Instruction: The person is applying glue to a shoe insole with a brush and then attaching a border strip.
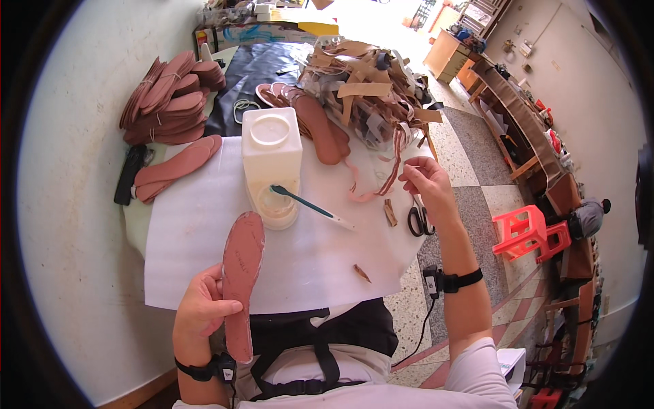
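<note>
My left hand point(207, 303) grips a reddish-brown insole point(243, 286) upright near the table's front edge, thumb across its face. To the right, my right hand point(430, 187) is raised with thumb and fingertips pinched together; whether anything thin is between them I cannot make out. Narrow brown strips point(394, 165) hang beside those fingertips. Below that hand lie black-handled scissors point(417, 219), partly behind my wrist. A white plastic jug point(272, 153) stands mid-table, with an opening low on its front, where a dark green brush point(303, 201) rests.
Bundled insoles point(167, 99) are stacked at the back left, with a loose pair point(174, 168) nearer. More insoles point(317, 126) lie behind the jug, beside a heap of scraps point(364, 88). Small brown scraps point(362, 273) dot the white sheet point(197, 252). Red stools point(521, 230) stand right.
</note>
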Motion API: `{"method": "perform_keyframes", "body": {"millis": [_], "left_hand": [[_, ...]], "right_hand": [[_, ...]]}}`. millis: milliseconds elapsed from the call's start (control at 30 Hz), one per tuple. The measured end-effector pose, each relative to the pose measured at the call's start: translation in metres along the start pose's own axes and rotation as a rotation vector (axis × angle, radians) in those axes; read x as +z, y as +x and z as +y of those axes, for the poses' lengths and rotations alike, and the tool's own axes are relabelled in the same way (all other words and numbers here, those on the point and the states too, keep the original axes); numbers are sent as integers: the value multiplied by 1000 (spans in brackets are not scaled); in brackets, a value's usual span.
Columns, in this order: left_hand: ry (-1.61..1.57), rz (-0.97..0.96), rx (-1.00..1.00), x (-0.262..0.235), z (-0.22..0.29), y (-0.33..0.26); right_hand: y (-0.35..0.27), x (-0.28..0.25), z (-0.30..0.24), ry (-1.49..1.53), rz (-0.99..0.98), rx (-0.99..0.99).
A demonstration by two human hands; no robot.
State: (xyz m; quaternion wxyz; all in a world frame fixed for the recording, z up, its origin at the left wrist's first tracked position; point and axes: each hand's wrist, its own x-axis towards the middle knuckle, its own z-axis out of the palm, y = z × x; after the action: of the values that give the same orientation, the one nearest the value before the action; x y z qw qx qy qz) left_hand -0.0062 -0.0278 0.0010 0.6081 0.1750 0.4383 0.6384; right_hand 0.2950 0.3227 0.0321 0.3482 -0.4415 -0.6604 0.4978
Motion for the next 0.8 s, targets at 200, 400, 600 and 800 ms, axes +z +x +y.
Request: {"method": "perform_keyframes", "body": {"millis": [200, 400, 600, 800], "left_hand": [[-21, -13, 1, -1, -1, 1], [-23, -36, -7, -4, -1, 2], [-31, -22, -16, -5, -2, 1], [-26, -47, -13, -5, -2, 2]], "right_hand": [[16, 8, -7, -46, 85, 72], [27, 11, 0, -9, 59, -47], [13, 13, -49, -6, 210, -373], [18, 4, -42, -8, 190, -270]]}}
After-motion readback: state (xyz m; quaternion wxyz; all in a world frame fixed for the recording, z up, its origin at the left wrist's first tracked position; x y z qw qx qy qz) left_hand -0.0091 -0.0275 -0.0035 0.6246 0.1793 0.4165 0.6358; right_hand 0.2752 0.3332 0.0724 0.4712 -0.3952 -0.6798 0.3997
